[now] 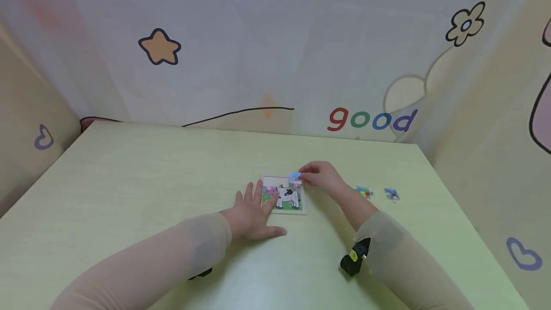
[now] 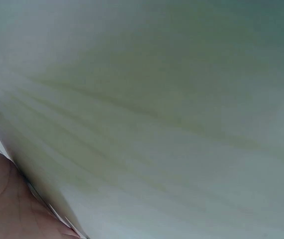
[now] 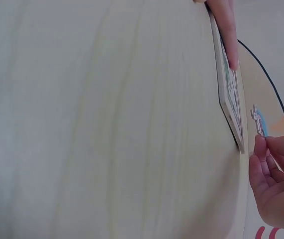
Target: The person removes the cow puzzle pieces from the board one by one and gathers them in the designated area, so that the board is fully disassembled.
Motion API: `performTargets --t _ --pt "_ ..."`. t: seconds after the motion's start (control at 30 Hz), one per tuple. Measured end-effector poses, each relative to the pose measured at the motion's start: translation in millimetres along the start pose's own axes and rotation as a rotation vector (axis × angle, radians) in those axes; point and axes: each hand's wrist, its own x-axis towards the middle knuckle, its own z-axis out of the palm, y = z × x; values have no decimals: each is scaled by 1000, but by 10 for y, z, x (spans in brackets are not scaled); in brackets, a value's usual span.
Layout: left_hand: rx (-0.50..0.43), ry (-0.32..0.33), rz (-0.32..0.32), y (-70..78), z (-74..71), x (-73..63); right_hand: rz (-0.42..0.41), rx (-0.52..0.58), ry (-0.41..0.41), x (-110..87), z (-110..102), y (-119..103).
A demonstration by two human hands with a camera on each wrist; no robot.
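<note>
One piece [image 1: 294,178] was pinched in my right hand [image 1: 324,177] over the cow board [image 1: 289,198]. My left hand [image 1: 251,216], fingers spread, touched that board.

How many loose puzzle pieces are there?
3. The held piece is in the right hand at the cow board's far right corner; the middle piece and rightmost piece lie on the table, farther right. The right forearm might hide more.

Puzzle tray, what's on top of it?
The puzzle tray shows a cow picture. The left hand covers part of its left side; the right hand holds a piece above its top right corner. Whatever lies behind them is hidden.
</note>
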Motion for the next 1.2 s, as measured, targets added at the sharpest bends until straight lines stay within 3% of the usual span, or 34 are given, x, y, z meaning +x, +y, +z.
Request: performTargets --t 0.4,0.87,1.2 --pt "7 6 1 -19 135 99 -10 -36 -4 -81 -210 226" --pt "14 3 -10 3 34 -1 -47 -70 -17 -108 -491 372" --pt "24 5 -10 -13 66 34 -19 -199 -48 -153 -633 488"
